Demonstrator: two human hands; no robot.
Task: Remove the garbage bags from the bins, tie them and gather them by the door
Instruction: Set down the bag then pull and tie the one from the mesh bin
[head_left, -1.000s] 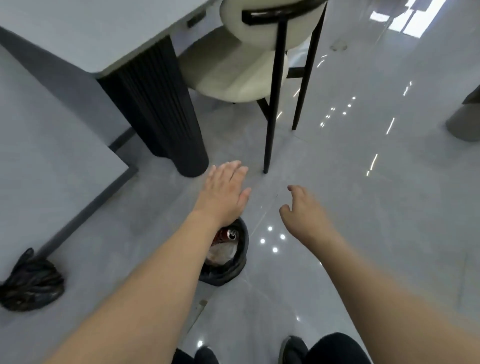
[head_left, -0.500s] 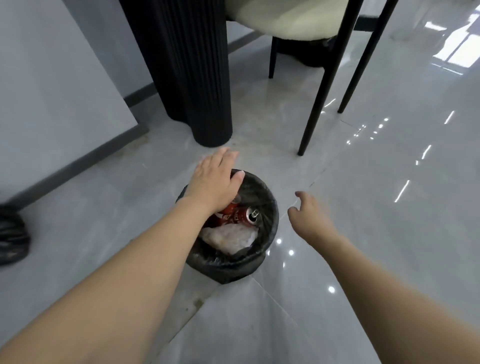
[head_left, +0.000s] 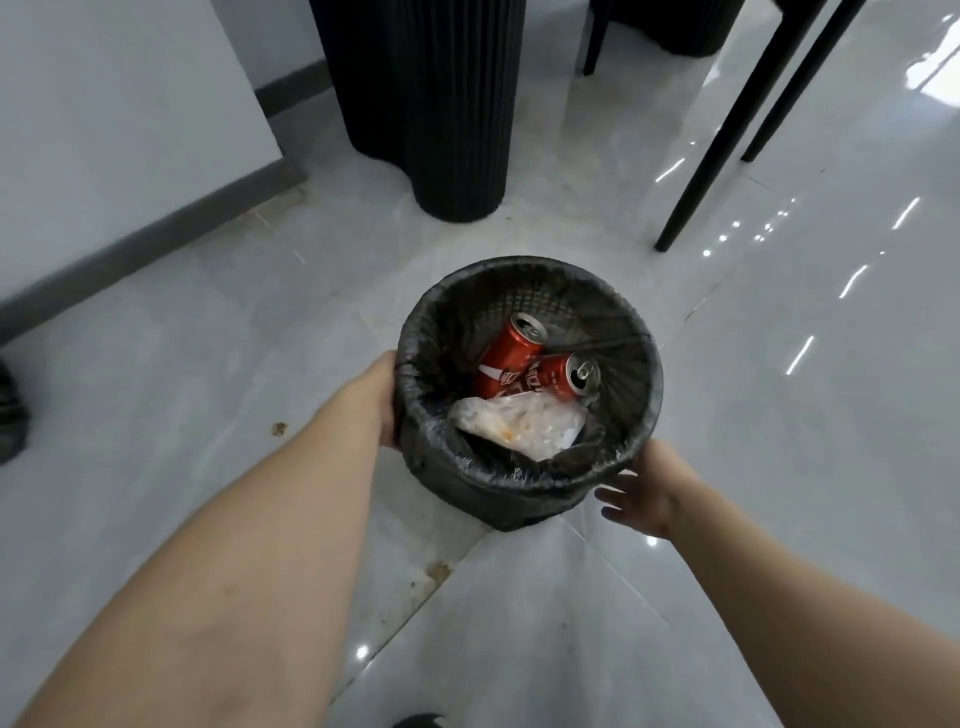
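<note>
While the bin (head_left: 524, 467) stands on the tiled floor (head_left: 779, 415) just in front of the ribbed black table pedestal (head_left: 431, 104), it is met at both sides: the left hand (head_left: 382, 400) is laid against its left wall, though whether the fingers are curled round it cannot be told, since they are hidden behind the bin, and the right hand (head_left: 641, 493) is held at the near right of the rim with fingers spread apart, gripping nothing. The black garbage bag (head_left: 618, 291) is seen folded over the rim, not yet lifted out. Two red cans (head_left: 511, 358) and a crumpled clear wrapper (head_left: 519, 423) are carried loose inside. If the bag is pulled up by one edge only, the bin is likely to be tipped and the cans rolled out across the glossy floor. The thin film may be torn where it is stretched over the rim, and residue in the wrapper could be spilled
</note>
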